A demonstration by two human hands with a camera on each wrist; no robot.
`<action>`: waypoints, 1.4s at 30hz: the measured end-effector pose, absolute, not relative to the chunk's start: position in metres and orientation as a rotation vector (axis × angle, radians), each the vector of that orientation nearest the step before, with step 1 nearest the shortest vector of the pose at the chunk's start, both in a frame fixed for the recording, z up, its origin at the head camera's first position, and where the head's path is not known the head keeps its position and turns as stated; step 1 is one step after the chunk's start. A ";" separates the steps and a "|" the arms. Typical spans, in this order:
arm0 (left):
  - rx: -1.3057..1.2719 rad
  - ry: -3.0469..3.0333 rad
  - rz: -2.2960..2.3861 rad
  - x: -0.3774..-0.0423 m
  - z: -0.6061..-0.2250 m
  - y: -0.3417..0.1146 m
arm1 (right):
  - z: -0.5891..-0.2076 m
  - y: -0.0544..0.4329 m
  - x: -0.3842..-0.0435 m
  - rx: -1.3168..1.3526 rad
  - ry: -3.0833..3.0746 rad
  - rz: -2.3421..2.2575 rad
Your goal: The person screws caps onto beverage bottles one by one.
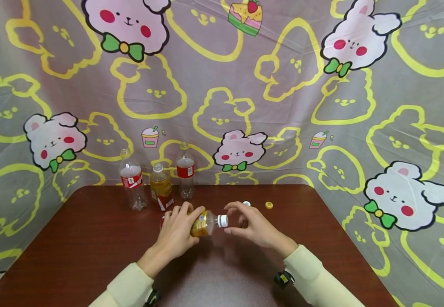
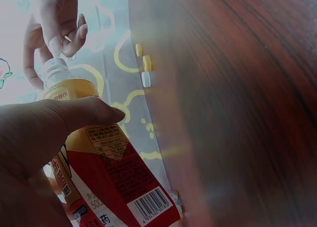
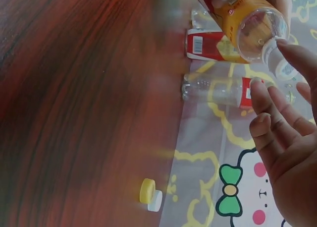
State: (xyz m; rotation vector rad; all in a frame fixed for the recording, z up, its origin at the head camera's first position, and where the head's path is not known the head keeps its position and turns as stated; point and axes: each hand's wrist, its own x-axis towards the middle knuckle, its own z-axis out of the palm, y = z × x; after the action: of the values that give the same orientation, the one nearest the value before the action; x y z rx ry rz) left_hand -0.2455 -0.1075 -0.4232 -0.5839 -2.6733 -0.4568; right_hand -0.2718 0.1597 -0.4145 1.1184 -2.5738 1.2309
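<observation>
My left hand point(image 1: 177, 230) grips a plastic drink bottle point(image 2: 109, 142) with a yellow and red label. It lies tilted sideways above the table, its neck toward the right. A white cap point(image 1: 222, 220) sits on the bottle's mouth. Around that cap my right hand point(image 1: 254, 226) is spread, thumb below and fingers above, with a gap in the head view. In the right wrist view the thumb point(image 3: 297, 56) overlaps the white cap, and I cannot tell whether they touch. The other fingers there are loosely bent and hold nothing.
Behind my left hand stand two clear bottles with red labels point(image 1: 131, 177) point(image 1: 185, 170) and a yellow-and-red labelled bottle point(image 1: 162, 187) between them. Loose yellow caps point(image 2: 147, 63) and a white cap point(image 2: 145, 79) lie near the back edge of the brown table point(image 1: 72, 247). A patterned cloth point(image 1: 222, 85) hangs behind.
</observation>
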 end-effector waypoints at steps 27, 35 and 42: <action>-0.602 -2.661 -0.431 -0.244 -0.423 -0.102 | -0.412 0.160 -0.272 0.973 -2.639 1.201; -0.595 -2.672 -0.422 -0.245 -0.423 -0.102 | -0.409 0.159 -0.271 1.105 -2.636 1.361; -0.591 -2.677 -0.409 -0.244 -0.424 -0.101 | -0.414 0.156 -0.271 1.107 -2.613 1.396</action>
State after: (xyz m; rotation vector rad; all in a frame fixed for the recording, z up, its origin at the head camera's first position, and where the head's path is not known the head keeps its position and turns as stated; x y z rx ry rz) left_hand -0.2444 -0.1013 -0.4238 -0.5907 -2.6772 -0.4085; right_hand -0.2709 0.1564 -0.4144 1.1074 -2.6132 1.3957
